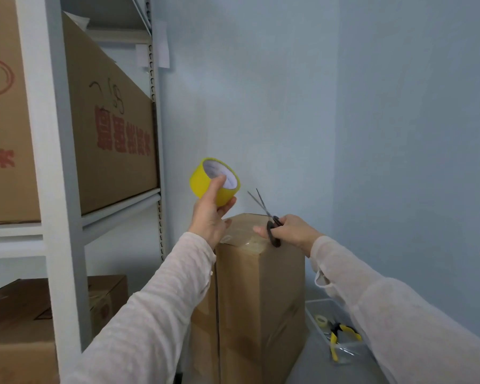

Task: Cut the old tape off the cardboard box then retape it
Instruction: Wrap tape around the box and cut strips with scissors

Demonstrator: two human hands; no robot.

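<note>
Pale sleeves, left (150, 314) and right (399, 314), reach in from the bottom edge, both arms raised toward the box top.

Far left: white metal rack (64, 189) carrying brown boxes. The big one (114, 134) on the upper shelf has red print and sits tilted. More boxes sit lower down.

Left hand (209, 217) holds a yellow tape roll (205, 184) in the air, above and just left of the box's top corner. Thumb is hooked over the roll's rim, fingers curled under it.

Centre: tall cardboard box (261, 300) stands on end near the blue wall, between rack and bin. Clear old tape (250, 242) is on its top, wrinkled, running over the front edge.

Right hand (291, 231) is over the box top, fingers wrapped through the black handles of the scissors (272, 220). One finger sticks out over the taped top. Blades are slightly apart, pointing up and left.

Lower right: clear plastic bin (316, 309) on the floor beside the box, holding a small pale tape roll (321, 319) and yellow-handled pliers (336, 339).
</note>
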